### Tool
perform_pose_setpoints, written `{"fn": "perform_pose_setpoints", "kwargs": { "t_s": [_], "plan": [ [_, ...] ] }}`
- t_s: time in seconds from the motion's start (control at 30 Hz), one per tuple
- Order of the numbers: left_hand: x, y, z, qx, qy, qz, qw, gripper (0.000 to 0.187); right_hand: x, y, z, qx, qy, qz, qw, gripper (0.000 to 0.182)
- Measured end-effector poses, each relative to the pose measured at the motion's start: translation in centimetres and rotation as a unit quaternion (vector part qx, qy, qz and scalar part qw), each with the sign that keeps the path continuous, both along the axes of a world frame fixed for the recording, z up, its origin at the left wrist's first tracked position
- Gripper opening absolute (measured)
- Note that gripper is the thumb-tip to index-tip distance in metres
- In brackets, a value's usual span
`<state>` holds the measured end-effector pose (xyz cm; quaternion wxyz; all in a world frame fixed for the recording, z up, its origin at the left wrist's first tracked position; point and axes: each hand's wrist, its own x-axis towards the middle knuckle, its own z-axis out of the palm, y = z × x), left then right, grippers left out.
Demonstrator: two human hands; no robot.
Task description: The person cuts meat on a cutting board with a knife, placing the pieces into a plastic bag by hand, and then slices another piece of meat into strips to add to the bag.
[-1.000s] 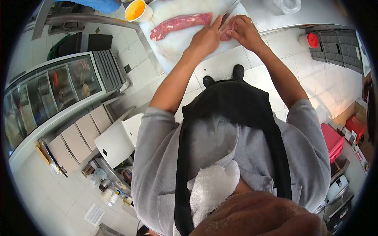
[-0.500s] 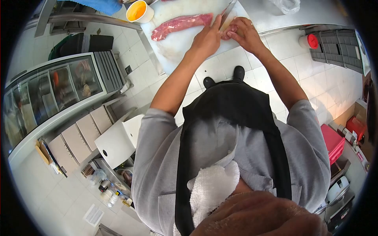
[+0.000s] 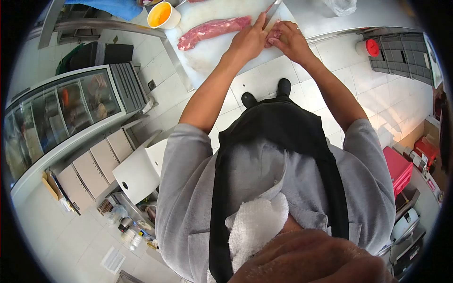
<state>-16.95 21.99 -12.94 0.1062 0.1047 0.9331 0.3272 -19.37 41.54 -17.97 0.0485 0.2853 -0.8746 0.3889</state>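
Note:
My left hand (image 3: 249, 41) is closed around a knife (image 3: 272, 12), whose blade points up and away to the right; the handle is hidden by the hand. Close beside it, my right hand (image 3: 290, 42) pinches a small piece of raw meat (image 3: 272, 37), partly covered by the fingers. Both hands are over the near right part of a white cutting board (image 3: 200, 63). To the left of my left hand, a long strip of raw meat (image 3: 212, 32) lies on the board.
A white tub of orange contents (image 3: 163, 15) stands at the board's far left corner, near a blue cloth (image 3: 106, 7). A clear plastic bag (image 3: 341, 6) lies on the metal counter (image 3: 377, 19). Below right are a red-lidded container (image 3: 368, 47) and a grey crate (image 3: 401, 56).
The view has shifted slightly, so the board and meat appear a little further left. Both hands stay close together, with small shifts around the knife and the meat piece.

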Motion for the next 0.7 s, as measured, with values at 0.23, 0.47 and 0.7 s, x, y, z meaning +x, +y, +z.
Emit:
{"fn": "perform_pose_setpoints", "kwargs": {
  "t_s": [0.23, 0.47, 0.7],
  "plan": [
    [7.8, -1.1, 6.0, -0.102, -0.092, -0.003, 0.991, 0.062, 0.0, 0.4, -0.8, -0.01, 0.056, -0.011, 0.998, 0.034],
    [2.7, 1.8, -0.9, 0.037, 0.035, -0.002, 0.999, 0.064, 0.2, 0.1, -1.4, 0.01, 0.069, -0.021, 0.997, 0.031],
    [3.7, -0.1, 2.2, -0.046, -0.023, 0.02, 0.998, 0.065, 0.2, 0.8, -1.1, -0.061, 0.008, -0.023, 0.998, 0.026]
  ]
}}
